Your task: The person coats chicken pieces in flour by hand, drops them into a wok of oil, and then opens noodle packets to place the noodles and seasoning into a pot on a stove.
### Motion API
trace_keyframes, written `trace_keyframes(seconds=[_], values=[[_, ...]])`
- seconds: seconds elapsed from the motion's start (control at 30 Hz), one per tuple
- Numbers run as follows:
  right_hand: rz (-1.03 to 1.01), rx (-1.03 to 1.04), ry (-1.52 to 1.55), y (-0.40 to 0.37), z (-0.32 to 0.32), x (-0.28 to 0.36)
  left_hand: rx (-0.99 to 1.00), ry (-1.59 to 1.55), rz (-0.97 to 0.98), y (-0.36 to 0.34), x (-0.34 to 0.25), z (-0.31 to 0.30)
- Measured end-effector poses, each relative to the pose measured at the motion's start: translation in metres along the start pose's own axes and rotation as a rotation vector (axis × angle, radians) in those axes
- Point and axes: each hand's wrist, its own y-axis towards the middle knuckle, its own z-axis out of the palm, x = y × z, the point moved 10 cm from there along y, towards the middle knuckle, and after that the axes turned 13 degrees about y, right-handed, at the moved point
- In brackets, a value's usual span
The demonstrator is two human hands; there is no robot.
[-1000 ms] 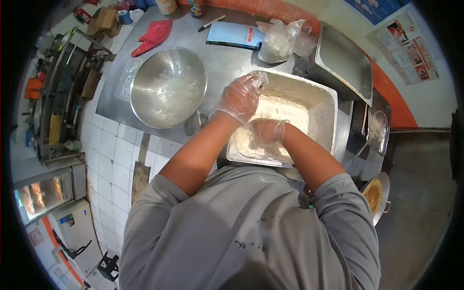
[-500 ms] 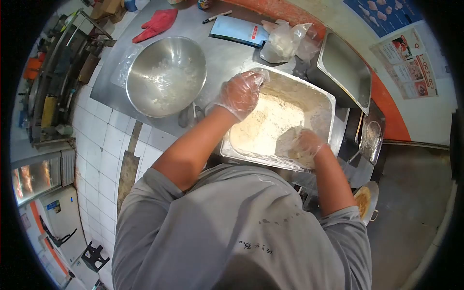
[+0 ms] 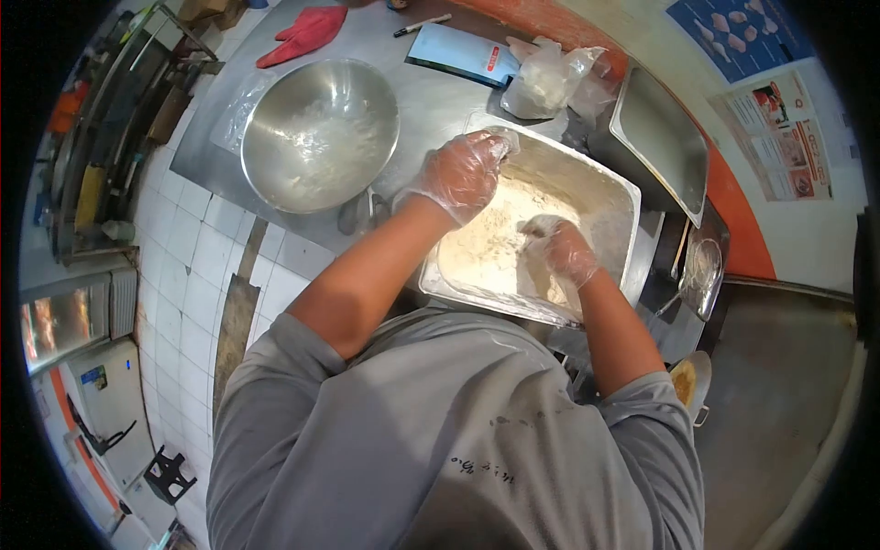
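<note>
A deep metal pan (image 3: 616,188) in front of my body holds pale, powdery flour (image 3: 481,247). My left hand (image 3: 463,176), in a clear plastic glove, is closed over the pan's rim at its far left corner. Also gloved, my right hand (image 3: 561,249) is inside the pan, just above or touching the flour. Its fingers are curled and dusted white; what lies in them is hidden. Left of the pan stands a large steel bowl (image 3: 321,137) with white residue inside. Metal tong-like handles (image 3: 362,213) lie between bowl and pan.
A second metal pan (image 3: 660,147) stands at the right. Behind are a plastic bag (image 3: 550,81), a blue packet (image 3: 463,55), a marker (image 3: 422,25) and a red glove (image 3: 304,35). A wire strainer (image 3: 704,266) and a frying pan (image 3: 692,385) are lower right.
My right hand has lifted and moved away from the pan's near right corner toward its middle, with the fingers now curled. My left hand stays on the rim. The view has shifted slightly.
</note>
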Motion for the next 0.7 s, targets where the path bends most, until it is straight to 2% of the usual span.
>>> trace_keyframes(seconds=[0.03, 0.1, 0.13, 0.23, 0.3, 0.4, 0.43, 0.47, 0.53, 0.57, 0.6, 0.67, 0.7], values=[[0.000, 0.008, -0.006, 0.003, -0.006, -0.006, -0.005, 0.030, 0.016, 0.000, -0.002, -0.001], [-0.022, -0.198, -0.411, 0.006, -0.036, -0.013, -0.019, 0.004, -0.001, -0.001, 0.005, 0.005], [-0.022, -0.196, -0.412, 0.005, -0.033, -0.006, -0.027, -0.021, -0.008, 0.000, 0.005, 0.004], [-0.079, -0.131, -0.406, 0.001, -0.009, 0.010, -0.040, -0.004, 0.006, -0.001, 0.002, 0.002], [-0.358, -0.019, -0.366, -0.004, 0.020, 0.029, -0.070, 0.056, 0.034, -0.001, 0.003, 0.002], [-0.239, 0.061, -0.493, -0.004, 0.026, 0.033, -0.088, 0.104, 0.067, -0.002, 0.000, 0.000], [0.046, -0.109, 0.387, -0.001, 0.010, -0.003, -0.078, 0.091, 0.069, -0.002, -0.001, -0.001], [0.045, -0.110, 0.386, -0.008, 0.008, 0.019, -0.079, 0.091, 0.070, -0.003, 0.000, 0.000], [-0.475, -0.220, -0.319, -0.038, -0.006, 0.114, -0.127, 0.120, 0.100, -0.006, -0.002, 0.001], [-0.234, -0.313, 0.003, -0.020, -0.022, 0.060, -0.126, 0.116, 0.106, -0.007, 0.001, 0.005], [-0.232, -0.327, 0.004, -0.027, -0.029, 0.054, -0.129, 0.110, 0.100, -0.008, 0.006, 0.008], [-0.393, -0.234, -0.509, -0.047, -0.022, 0.081, -0.127, 0.097, 0.125, -0.006, 0.013, 0.018], [-0.390, -0.254, -0.513, -0.046, -0.028, 0.069, -0.111, -0.016, 0.046, -0.006, 0.027, 0.025]])
